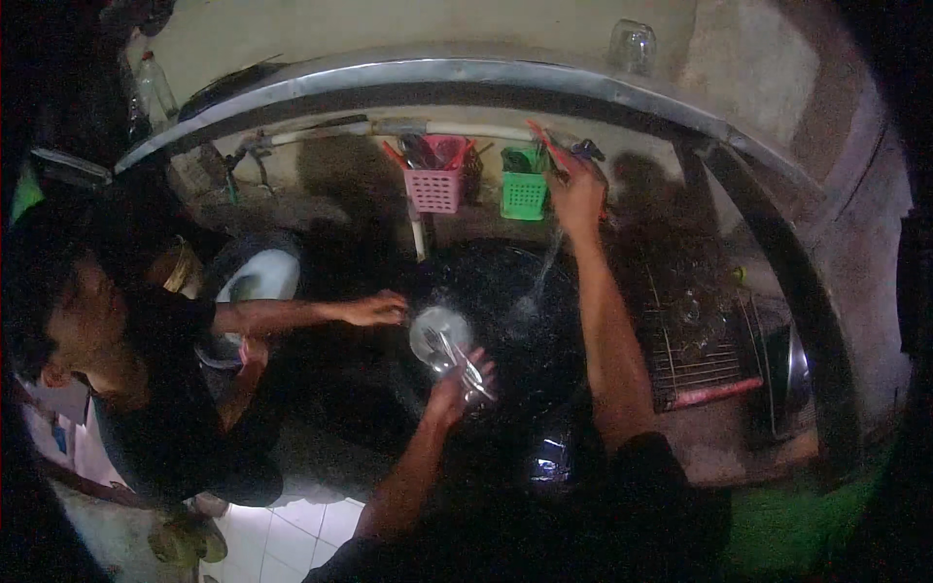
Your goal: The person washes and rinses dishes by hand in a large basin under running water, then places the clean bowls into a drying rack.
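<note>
My left hand (455, 390) holds several metal spoons or forks (455, 353) over a dark round basin (510, 270). Just beyond the cutlery is a pale round dish (430, 324), partly covered by it. My right hand (579, 193) is raised beside the green basket (523, 195), close to a tap with a dark handle (587, 150). A long red-orange object (545, 142) shows at its fingers; the grip is too blurred to make out. Below that hand, a stream of water (545, 273) falls into the basin.
At the left, a person's hand (375, 310) reaches towards the dish; their other hand (253, 355) is by a tub with a white dish (266, 273). A pink basket (434, 191) of utensils hangs on the wall. A wire rack (700, 357) holding glassware stands right.
</note>
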The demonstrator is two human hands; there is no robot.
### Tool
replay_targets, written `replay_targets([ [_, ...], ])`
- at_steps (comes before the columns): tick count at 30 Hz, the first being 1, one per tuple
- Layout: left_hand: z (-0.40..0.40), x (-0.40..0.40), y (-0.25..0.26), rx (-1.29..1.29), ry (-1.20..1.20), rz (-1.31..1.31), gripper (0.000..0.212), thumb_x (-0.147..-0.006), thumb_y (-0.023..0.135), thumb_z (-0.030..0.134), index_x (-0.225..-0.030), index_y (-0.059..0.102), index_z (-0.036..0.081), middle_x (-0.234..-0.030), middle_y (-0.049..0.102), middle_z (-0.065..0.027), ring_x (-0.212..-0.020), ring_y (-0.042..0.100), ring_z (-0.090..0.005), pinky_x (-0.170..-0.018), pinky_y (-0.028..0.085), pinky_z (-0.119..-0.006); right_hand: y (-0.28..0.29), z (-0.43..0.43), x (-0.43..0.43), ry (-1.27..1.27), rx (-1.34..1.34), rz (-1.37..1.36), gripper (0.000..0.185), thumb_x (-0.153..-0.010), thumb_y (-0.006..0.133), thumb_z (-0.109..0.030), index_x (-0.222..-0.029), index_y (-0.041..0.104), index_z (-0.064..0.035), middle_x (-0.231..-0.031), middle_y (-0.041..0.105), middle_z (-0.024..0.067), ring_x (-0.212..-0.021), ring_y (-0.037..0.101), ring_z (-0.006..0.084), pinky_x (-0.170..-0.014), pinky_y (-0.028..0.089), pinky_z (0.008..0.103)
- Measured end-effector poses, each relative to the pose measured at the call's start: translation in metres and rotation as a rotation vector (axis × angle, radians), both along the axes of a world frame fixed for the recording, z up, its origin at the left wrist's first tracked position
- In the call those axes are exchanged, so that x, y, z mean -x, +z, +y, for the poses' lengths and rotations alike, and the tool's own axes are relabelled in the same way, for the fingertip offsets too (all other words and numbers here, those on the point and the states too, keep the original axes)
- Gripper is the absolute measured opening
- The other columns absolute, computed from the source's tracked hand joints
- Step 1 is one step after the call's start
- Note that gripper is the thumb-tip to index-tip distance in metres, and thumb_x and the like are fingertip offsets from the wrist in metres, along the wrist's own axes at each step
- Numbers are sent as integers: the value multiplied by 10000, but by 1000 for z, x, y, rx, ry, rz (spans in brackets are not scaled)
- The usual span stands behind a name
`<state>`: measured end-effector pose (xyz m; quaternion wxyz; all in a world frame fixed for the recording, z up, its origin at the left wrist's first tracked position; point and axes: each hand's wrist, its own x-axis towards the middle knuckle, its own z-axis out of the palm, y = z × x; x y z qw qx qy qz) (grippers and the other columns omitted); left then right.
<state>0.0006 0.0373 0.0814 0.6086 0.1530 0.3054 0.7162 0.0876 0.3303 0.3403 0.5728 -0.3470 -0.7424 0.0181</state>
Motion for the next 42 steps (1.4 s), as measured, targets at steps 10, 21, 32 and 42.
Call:
replay_targets([
  [10,24,47,1,-110,219,-121,618,-975,465,434,-1483,181,224,-1463,421,-35,-1357,372,-244,-1114,320,-466,-183,-128,-13,633,873,-108,199,-822,753,-242,-908,712,-67,-813,689,13,-783,618,115,-729,489,309],
  [21,20,44,-25,-185,213,-267,546,-1015,364,419,-1480,167,211,-1511,312,-114,-1376,329,-305,-1138,268,-491,-280,-204,3,746,986,0,274,-776,807,-247,-880,678,-29,-776,665,7,-725,598,109,-671,481,296],
  [32,17,28,-43,-11,376,-231,569,-1005,434,397,-1468,169,197,-1426,454,-118,-1281,437,-299,-1105,302,-468,-278,-206,-34,835,1696,260,357,-773,723,-396,-959,694,-93,-849,675,-14,-732,567,116,-688,429,281],
  [42,5,35,-45,136,333,48,530,-931,554,497,-1289,460,117,-1003,638,-85,-885,642,-216,-809,524,-374,-352,-139,-84,592,1739,621,167,-780,695,-258,-835,659,-105,-721,615,16,-657,570,165,-605,457,315],
])
